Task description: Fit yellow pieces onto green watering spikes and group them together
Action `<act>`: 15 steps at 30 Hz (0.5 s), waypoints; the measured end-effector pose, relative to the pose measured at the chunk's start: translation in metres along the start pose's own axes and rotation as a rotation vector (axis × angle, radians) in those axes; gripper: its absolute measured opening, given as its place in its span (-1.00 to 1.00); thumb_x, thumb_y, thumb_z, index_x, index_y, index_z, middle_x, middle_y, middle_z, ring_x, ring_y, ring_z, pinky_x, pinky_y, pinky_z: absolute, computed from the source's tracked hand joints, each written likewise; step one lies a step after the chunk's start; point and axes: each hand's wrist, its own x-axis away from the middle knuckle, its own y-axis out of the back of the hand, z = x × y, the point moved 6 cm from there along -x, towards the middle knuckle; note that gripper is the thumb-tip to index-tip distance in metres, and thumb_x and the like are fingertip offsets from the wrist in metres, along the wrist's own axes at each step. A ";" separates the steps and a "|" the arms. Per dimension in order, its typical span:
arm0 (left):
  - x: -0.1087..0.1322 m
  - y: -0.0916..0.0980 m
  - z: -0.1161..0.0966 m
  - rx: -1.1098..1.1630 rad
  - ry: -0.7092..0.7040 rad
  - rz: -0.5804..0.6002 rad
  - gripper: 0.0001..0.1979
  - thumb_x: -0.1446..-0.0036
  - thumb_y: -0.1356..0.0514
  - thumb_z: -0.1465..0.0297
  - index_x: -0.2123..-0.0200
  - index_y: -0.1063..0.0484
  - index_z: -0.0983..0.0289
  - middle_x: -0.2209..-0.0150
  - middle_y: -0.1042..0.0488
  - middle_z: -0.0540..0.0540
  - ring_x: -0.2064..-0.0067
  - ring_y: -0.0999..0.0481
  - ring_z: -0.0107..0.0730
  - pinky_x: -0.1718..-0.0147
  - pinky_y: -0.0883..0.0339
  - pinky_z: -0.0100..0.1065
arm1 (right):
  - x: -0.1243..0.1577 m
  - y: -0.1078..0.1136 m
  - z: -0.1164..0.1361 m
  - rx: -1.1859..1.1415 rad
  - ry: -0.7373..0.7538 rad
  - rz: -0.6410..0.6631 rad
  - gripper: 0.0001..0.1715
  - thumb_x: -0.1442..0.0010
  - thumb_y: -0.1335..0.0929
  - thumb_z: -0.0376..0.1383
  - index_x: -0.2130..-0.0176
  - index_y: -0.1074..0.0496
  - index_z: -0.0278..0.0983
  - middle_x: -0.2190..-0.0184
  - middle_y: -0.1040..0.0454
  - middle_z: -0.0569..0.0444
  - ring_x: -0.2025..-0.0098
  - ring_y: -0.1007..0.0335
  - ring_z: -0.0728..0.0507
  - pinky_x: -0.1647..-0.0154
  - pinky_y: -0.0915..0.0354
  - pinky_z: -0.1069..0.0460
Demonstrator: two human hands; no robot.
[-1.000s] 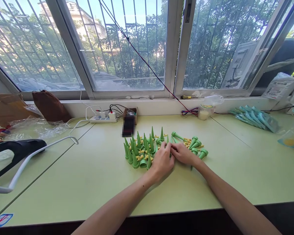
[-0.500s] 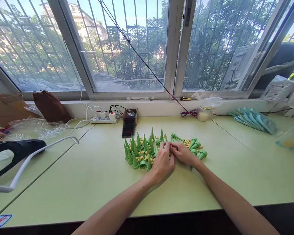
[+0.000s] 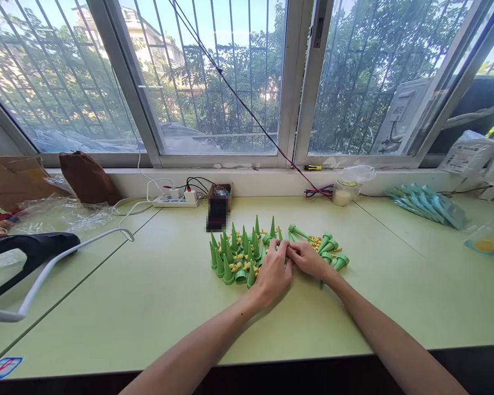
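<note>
My left hand (image 3: pixel 275 269) is closed over a green plastic plant watering spike, of which only a bit of green shows beneath the fingers. Its fingertips meet those of my right hand (image 3: pixel 308 259), which is pinched together; what lies in that pinch is hidden. To the left, several green spikes (image 3: pixel 228 271) stand point up in a cluster, with small yellow valve pieces (image 3: pixel 235 267) strewn among them. Beyond my right hand, more green spikes (image 3: pixel 341 261) lie tilted or on their sides, beside another heap of yellow pieces (image 3: pixel 314 239).
Behind the spikes stands a small box (image 3: pixel 226 192), near a white power strip (image 3: pixel 175 201). A white cable (image 3: pixel 78 246) curves across the left side by a black handled object (image 3: pixel 45 247). Teal plastic packets (image 3: pixel 428 203) and a lidded jar (image 3: pixel 346 192) sit at the back right.
Both hands stay joined at the same spot, with barely any finger movement. The whole view has shifted slightly.
</note>
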 end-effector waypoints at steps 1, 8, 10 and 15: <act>0.000 0.000 0.000 -0.003 -0.002 0.001 -0.74 -0.19 -0.09 0.59 0.08 -0.35 0.22 0.05 -0.35 0.16 0.06 -0.47 -0.21 0.06 -0.40 -0.21 | 0.000 0.000 0.001 -0.001 0.000 -0.002 -0.39 -0.38 -0.20 0.07 0.56 -0.20 -0.23 0.64 -0.17 0.17 0.54 -0.02 -0.04 0.50 0.01 0.03; 0.001 -0.001 0.000 -0.012 -0.005 0.006 -0.74 -0.21 -0.07 0.60 0.08 -0.34 0.21 0.06 -0.35 0.16 0.08 -0.46 -0.23 0.07 -0.41 -0.22 | 0.001 0.002 0.003 -0.006 -0.004 -0.022 -0.36 -0.37 -0.23 0.06 0.60 -0.16 -0.24 0.66 -0.12 0.18 0.55 0.01 -0.03 0.52 0.04 0.03; 0.000 0.000 -0.001 -0.012 -0.004 0.008 -0.75 -0.20 -0.07 0.60 0.09 -0.34 0.21 0.07 -0.35 0.15 0.10 -0.46 -0.23 0.07 -0.41 -0.22 | 0.001 0.002 0.003 -0.007 -0.005 -0.028 -0.36 -0.37 -0.23 0.06 0.60 -0.16 -0.24 0.66 -0.12 0.18 0.55 0.02 -0.02 0.52 0.04 0.03; 0.000 0.001 0.000 -0.025 -0.010 0.002 -0.75 -0.19 -0.08 0.60 0.11 -0.34 0.21 0.08 -0.35 0.15 0.11 -0.46 -0.22 0.08 -0.41 -0.21 | 0.001 0.002 0.004 0.001 0.010 -0.029 -0.37 -0.37 -0.21 0.06 0.59 -0.16 -0.23 0.67 -0.14 0.17 0.56 0.02 -0.03 0.52 0.05 0.02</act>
